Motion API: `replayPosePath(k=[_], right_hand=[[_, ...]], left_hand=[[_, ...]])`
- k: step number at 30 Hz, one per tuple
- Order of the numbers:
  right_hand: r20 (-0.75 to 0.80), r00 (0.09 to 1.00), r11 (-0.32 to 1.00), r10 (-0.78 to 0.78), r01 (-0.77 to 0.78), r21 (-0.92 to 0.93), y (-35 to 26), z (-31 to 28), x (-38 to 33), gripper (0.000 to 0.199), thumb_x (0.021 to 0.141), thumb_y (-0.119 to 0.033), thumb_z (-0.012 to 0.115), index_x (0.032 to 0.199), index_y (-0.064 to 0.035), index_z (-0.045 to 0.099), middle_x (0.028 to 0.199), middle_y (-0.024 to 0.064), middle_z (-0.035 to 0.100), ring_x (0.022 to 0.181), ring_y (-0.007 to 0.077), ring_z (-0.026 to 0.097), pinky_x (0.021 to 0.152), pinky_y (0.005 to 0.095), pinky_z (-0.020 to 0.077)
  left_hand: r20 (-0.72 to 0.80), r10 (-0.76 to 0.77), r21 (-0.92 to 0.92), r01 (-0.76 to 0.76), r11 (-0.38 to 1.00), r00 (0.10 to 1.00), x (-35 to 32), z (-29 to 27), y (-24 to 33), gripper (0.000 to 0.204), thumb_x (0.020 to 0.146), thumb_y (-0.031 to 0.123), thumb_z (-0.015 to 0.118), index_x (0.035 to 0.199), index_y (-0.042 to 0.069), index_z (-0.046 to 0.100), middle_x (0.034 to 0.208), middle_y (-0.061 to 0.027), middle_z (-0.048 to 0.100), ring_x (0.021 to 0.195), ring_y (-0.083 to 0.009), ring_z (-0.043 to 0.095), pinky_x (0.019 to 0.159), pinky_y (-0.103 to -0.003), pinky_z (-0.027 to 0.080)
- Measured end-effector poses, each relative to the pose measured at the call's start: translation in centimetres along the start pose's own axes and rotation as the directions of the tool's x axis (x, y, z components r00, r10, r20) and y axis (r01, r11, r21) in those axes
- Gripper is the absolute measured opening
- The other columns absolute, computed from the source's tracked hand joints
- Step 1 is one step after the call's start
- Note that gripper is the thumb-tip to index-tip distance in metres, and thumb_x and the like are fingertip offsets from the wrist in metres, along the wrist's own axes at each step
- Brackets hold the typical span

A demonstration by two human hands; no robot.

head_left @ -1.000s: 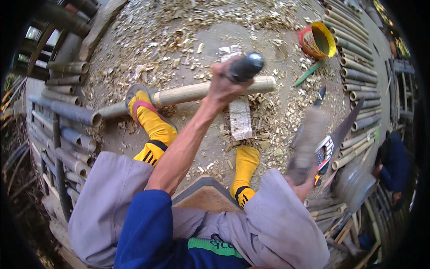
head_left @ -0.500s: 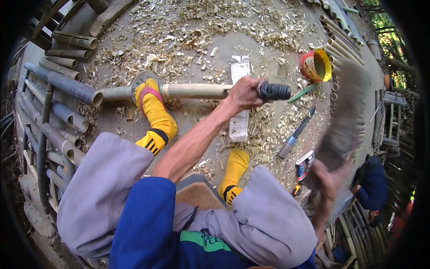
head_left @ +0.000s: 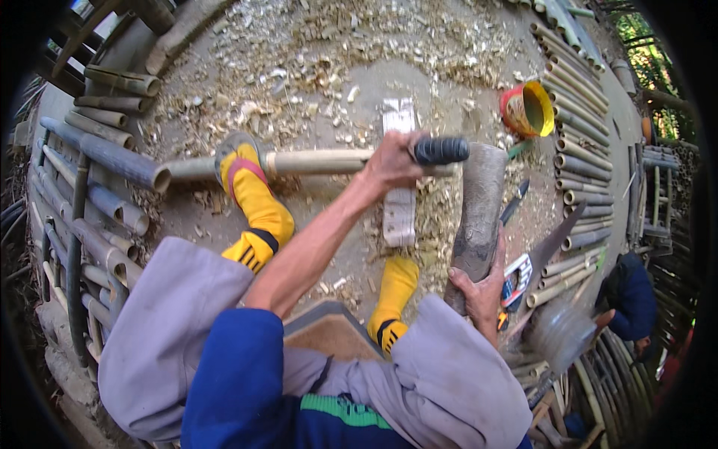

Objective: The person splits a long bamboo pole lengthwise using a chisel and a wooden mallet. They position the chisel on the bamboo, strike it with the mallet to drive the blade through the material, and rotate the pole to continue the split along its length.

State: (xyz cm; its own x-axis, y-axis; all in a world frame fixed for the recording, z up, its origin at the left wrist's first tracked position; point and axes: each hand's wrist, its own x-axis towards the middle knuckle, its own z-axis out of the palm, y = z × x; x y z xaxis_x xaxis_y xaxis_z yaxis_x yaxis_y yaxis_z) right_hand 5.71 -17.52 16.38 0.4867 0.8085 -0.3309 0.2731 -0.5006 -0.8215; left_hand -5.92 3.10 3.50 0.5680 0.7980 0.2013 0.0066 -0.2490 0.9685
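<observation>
My left hand (head_left: 393, 161) is closed around a tool with a black-wrapped handle (head_left: 441, 151), at the right end of a pale bamboo pole (head_left: 321, 162). The tool's working end is hidden by the fingers, so its kind does not show. My right hand (head_left: 482, 288) grips a thick grey-brown wooden club (head_left: 482, 187) by its lower part. The club's upper end stands just right of the handle's butt, with a slight gap. My left foot in a yellow sock and sandal (head_left: 250, 187) presses on the pole. Beneath the left hand lies a whitish wooden block (head_left: 399, 217).
A red-yellow tin (head_left: 527, 110), a knife (head_left: 514, 202) and a handsaw (head_left: 538, 262) lie at the right. Bamboo lengths (head_left: 587, 157) line the right side; more bamboo (head_left: 112, 150) is stacked left. Shavings (head_left: 299, 67) cover the ground. Another person (head_left: 632, 299) is at far right.
The club, blurred at the right before, has swung left to beside the handle's butt. My left hand and the tool have shifted slightly left. The handsaw's blade is now uncovered.
</observation>
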Motion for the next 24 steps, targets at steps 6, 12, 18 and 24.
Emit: replayPosePath(k=[6,12,18,24], right_hand=[[-0.224,0.922,0.938,0.316,-0.268,0.221,8.2,3.1,-3.5,0.099,0.061,-0.014,0.075,0.143,-0.0037,0.021,0.134,0.0206,0.042,0.121,0.0282,0.044,0.102,0.0355,0.0339],[-0.055,0.854,0.849,0.517,-0.519,-0.097,14.1,3.4,-4.6,0.098,0.061,-0.007,0.072,0.144,-0.0083,0.020,0.127,0.0193,0.049,0.113,0.0277,0.052,0.096,0.0343,0.0410],[-0.125,0.894,0.903,0.429,-0.423,0.072,16.4,5.0,-2.9,0.098,0.061,-0.007,0.071,0.144,-0.0085,0.020,0.127,0.0196,0.049,0.113,0.0275,0.052,0.096,0.0345,0.0410],[-0.097,0.928,0.927,0.361,-0.345,0.148,16.8,6.4,-1.6,0.097,0.061,-0.007,0.070,0.144,-0.0088,0.020,0.127,0.0198,0.049,0.114,0.0274,0.052,0.097,0.0348,0.0410]], left_hand=[[-0.075,-0.353,-0.214,0.330,0.919,0.933,3.0,-4.6,-1.0,0.014,0.063,0.010,0.067,0.072,0.005,0.057,0.058,-0.0028,0.055,0.045,-0.0105,0.048,0.042,-0.026,0.044],[0.056,-0.751,-0.501,0.669,0.549,0.658,7.5,-6.1,-4.8,0.012,0.075,0.010,0.063,0.069,0.007,0.053,0.050,0.0076,0.040,0.037,-0.0027,0.031,0.034,-0.021,0.024],[-0.487,-0.044,-0.298,-0.118,0.947,0.872,-0.4,-4.1,2.4,0.017,0.077,0.000,0.062,0.079,0.007,0.047,0.065,0.0021,0.042,0.058,-0.0060,0.041,0.050,-0.022,0.033],[-0.336,-0.125,-0.380,-0.013,0.925,0.934,1.1,-0.4,3.0,0.018,0.073,0.000,0.068,0.080,0.008,0.054,0.071,0.0004,0.051,0.061,-0.0080,0.051,0.051,-0.023,0.044]])
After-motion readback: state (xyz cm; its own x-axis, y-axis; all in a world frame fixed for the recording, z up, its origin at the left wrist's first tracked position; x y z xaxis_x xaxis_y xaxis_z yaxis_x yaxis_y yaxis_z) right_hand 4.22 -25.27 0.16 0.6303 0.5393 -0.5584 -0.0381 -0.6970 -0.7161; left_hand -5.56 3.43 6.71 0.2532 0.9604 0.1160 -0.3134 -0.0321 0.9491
